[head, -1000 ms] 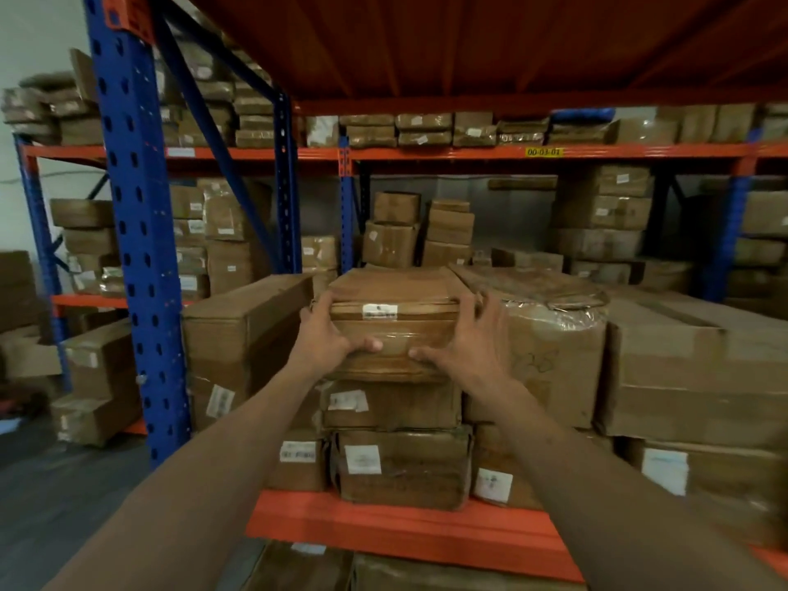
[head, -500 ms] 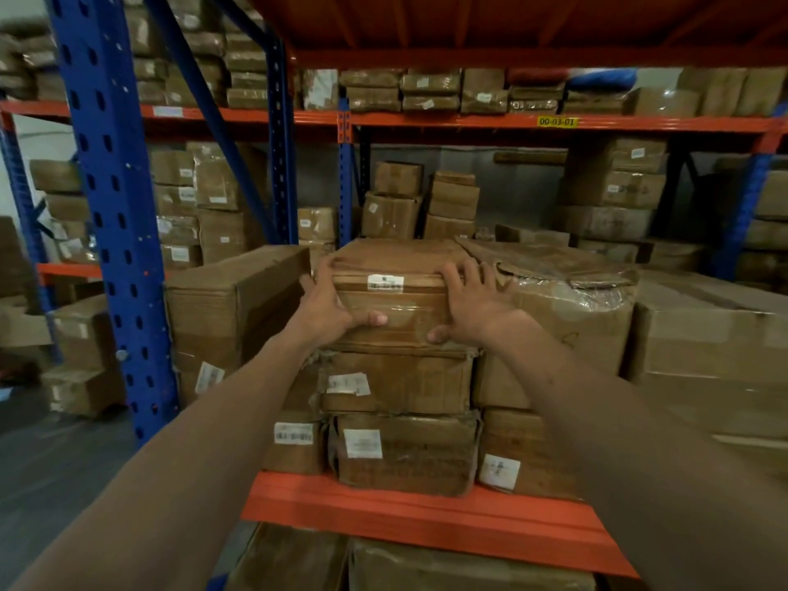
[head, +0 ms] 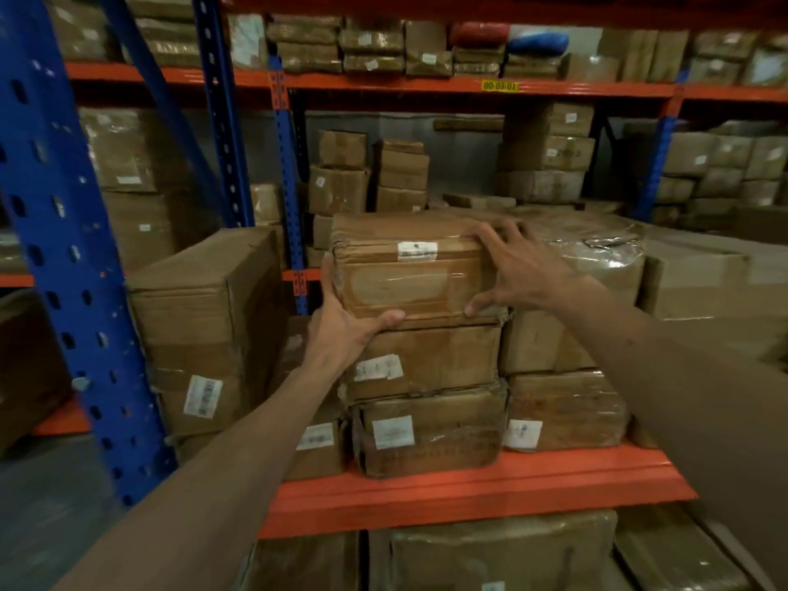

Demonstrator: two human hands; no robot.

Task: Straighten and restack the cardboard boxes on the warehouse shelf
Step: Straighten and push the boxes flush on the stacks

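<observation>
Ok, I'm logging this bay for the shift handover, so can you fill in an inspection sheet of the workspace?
Surface: orange shelf beam, front lip bare.
Job's things: top box on a three-high centre stack; middle box and bottom box crumpled.
Clutter: plastic-wrapped carton right of the stack; tall carton left of it.
Grippers: left hand at top box's lower left corner; right hand spread over its right edge.
Cables: nothing seen.
Surroundings: blue upright; more boxed racks behind.
</observation>
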